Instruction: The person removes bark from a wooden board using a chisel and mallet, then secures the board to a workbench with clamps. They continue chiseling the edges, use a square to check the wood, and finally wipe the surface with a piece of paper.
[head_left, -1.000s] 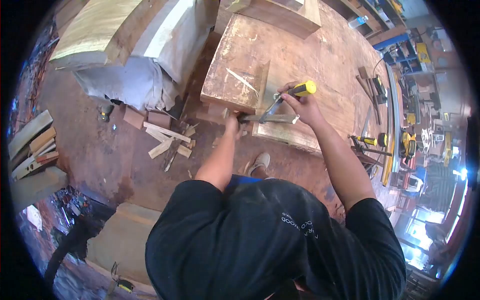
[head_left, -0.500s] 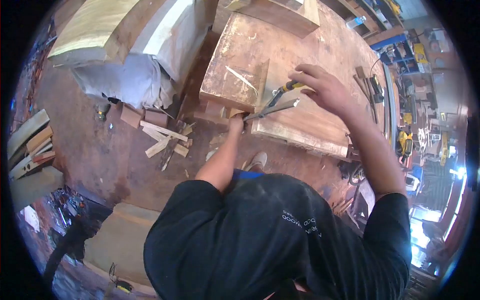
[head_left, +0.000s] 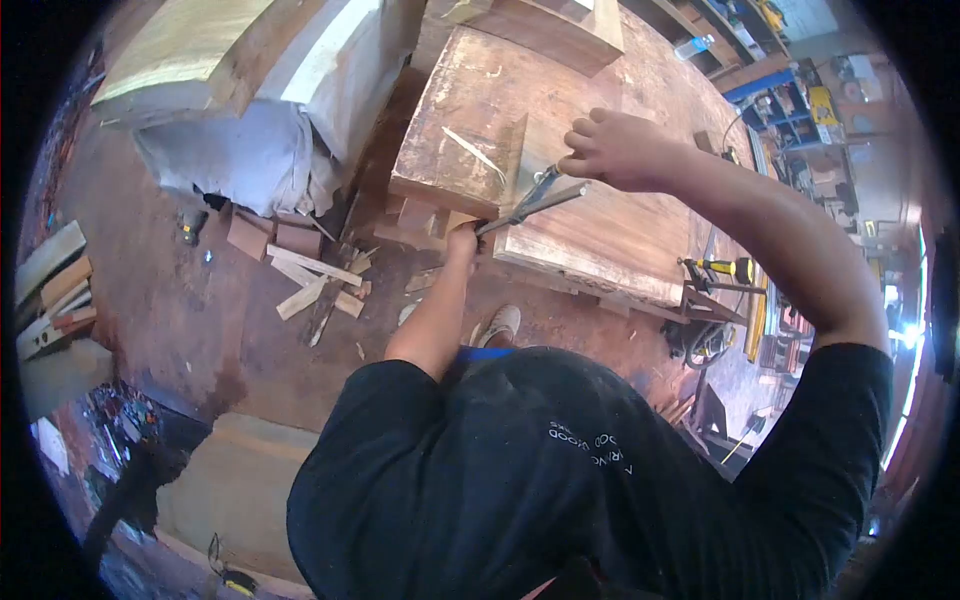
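A bar clamp (head_left: pixel 535 204) with a dark metal bar stands over the near edge of the workbench, next to a wooden board (head_left: pixel 610 230). My right hand (head_left: pixel 617 150) is wrapped round the clamp's handle end, which its fingers mostly cover. Low at the bench edge, my left hand (head_left: pixel 462 243) is at the clamp's other end; its fingers are hidden behind the wrist and bench corner. A thin upright wood piece (head_left: pixel 517 160) is beside the board, and a pale wood sliver (head_left: pixel 474 153) lies on the bench top to the left.
Large wood blocks (head_left: pixel 185 60) with a grey cloth (head_left: pixel 235 155) are at the upper left. Offcuts (head_left: pixel 305 285) lie on the floor. Another yellow-handled clamp (head_left: pixel 738 270) is at the bench's right corner. Shelves (head_left: pixel 790 110) are at the upper right.
My right hand has closed over the clamp's yellow handle, where its fingers were spread before. The right elbow has swung outward to the right. The view has shifted slightly.
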